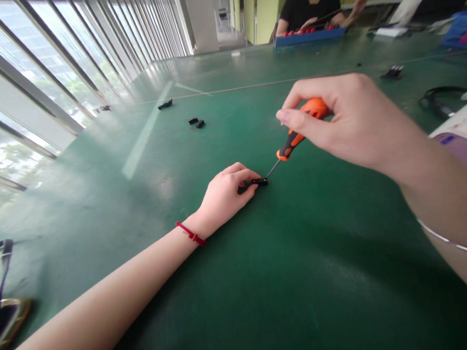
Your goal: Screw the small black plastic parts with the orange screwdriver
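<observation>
Two hands on it: the right hand (356, 122) wraps the screwdriver (292, 143), the left hand (227, 193) pinches a small black part (261, 182) on the table (268, 281), well in from its left edge; looks like screwing, next turn wants steady pressure; black bits (200, 124) lie beyond, towards the far left corner

Screwdriver (294, 140): orange and black. Small part (262, 181): black. Tabletop (236, 285): green. Bracelet (192, 235): red. Partitions (269, 6): yellow-green.

L hand (227, 193) holds blk pc (261, 182), R hand (354, 116) screwdriver (293, 140).
</observation>
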Demonstrator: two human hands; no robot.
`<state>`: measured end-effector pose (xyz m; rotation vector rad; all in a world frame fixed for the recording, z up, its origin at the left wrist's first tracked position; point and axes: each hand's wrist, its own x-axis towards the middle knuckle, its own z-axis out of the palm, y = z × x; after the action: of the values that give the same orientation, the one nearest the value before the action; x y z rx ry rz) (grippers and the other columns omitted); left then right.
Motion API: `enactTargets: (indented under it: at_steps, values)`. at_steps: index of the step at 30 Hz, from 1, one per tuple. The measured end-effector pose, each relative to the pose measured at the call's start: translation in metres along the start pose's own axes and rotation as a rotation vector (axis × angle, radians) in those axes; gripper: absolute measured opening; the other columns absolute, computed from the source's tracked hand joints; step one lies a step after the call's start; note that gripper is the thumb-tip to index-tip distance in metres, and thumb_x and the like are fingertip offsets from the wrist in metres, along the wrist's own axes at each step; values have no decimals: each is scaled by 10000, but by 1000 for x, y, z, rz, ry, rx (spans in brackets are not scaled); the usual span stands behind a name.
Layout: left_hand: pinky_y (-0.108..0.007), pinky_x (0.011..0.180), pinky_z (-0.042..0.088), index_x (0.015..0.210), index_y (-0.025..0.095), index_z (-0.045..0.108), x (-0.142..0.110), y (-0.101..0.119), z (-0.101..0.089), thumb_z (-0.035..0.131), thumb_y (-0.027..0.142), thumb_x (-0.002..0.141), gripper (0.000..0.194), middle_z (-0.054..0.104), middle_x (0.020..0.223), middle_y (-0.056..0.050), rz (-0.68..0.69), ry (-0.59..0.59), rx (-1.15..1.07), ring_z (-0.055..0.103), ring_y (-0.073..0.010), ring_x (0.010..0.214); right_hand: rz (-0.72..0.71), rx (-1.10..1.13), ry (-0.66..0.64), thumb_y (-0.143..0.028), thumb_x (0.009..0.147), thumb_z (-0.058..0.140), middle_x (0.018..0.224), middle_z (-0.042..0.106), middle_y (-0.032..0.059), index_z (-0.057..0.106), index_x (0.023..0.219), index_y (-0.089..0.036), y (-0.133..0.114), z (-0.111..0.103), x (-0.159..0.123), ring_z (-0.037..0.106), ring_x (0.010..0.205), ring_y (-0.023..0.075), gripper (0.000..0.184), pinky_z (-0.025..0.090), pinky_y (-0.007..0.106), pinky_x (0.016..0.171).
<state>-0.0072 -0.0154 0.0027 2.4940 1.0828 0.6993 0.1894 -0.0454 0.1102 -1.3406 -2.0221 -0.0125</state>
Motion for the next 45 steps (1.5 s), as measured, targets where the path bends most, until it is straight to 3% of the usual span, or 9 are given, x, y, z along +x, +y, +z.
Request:
enactTargets:
  at_steps: [9, 13, 18, 21, 27, 32, 38, 41, 45]
  values:
    - [-241, 698, 474, 995, 222, 690, 0, 0, -1, 523, 184, 825, 241, 610, 947, -16, -5, -2, -5, 572, -119, 772, -2, 27, -17, -300, 805, 600, 537, 499, -54, 559, 719, -207, 1, 0, 0, 442, 503, 92, 133, 333, 251, 525]
    - [-237, 685, 472, 991, 220, 690, 0, 1, -1, 528, 189, 824, 235, 606, 942, -13, -15, -8, -9, 571, -116, 767, -13, 28, 17, -200, 728, 661, 598, 529, -61, 565, 842, -219, 3, 1, 0, 472, 549, 98, 150, 342, 251, 543]
    - [-241, 696, 474, 991, 222, 689, 0, 0, 0, 521, 185, 826, 238, 608, 953, -15, -4, 1, -9, 569, -115, 761, 13, 45, -18, -238, 780, 621, 558, 518, -58, 548, 726, -208, 3, 2, 2, 446, 497, 87, 95, 341, 256, 523]
    - [-242, 692, 474, 988, 221, 689, 0, 0, -1, 521, 185, 825, 237, 609, 953, -17, -7, -1, -7, 573, -118, 764, 14, 35, 9, -154, 711, 653, 617, 537, -60, 562, 849, -216, 3, 2, 1, 492, 563, 103, 177, 365, 262, 569]
    - [-236, 684, 466, 983, 218, 686, 0, 1, -1, 531, 171, 813, 235, 613, 950, -13, -7, -6, -2, 581, -118, 779, 0, 23, 10, -327, 802, 616, 539, 465, -52, 554, 714, -216, 5, 1, 1, 388, 485, 83, 154, 289, 255, 501]
    - [-234, 671, 460, 980, 212, 685, 0, 1, -1, 527, 173, 816, 231, 618, 952, -20, -8, -6, 3, 583, -120, 778, 40, 21, 15, -248, 747, 662, 600, 517, -49, 564, 855, -224, 3, 1, 1, 450, 539, 103, 148, 336, 260, 540]
    - [-232, 673, 463, 973, 215, 684, -1, 0, 0, 530, 181, 818, 221, 617, 952, -15, -3, 4, 4, 583, -122, 782, 29, 35, -12, -257, 772, 622, 578, 506, -40, 579, 770, -206, 4, 0, 0, 420, 513, 94, 67, 337, 269, 530]
    - [-234, 673, 466, 981, 220, 682, -1, -1, 0, 528, 190, 821, 223, 614, 947, -12, -4, 2, 8, 576, -120, 770, 27, 73, -19, -148, 702, 648, 631, 522, -48, 566, 933, -209, 4, 3, 0, 477, 574, 105, 252, 372, 266, 565]
    - [-238, 683, 472, 985, 219, 682, -1, -1, 0, 522, 193, 824, 228, 613, 949, -17, 0, 5, 9, 577, -123, 771, -8, 128, -16, -254, 719, 685, 597, 520, -38, 600, 727, -195, 7, 6, 2, 424, 529, 87, 104, 346, 258, 512]
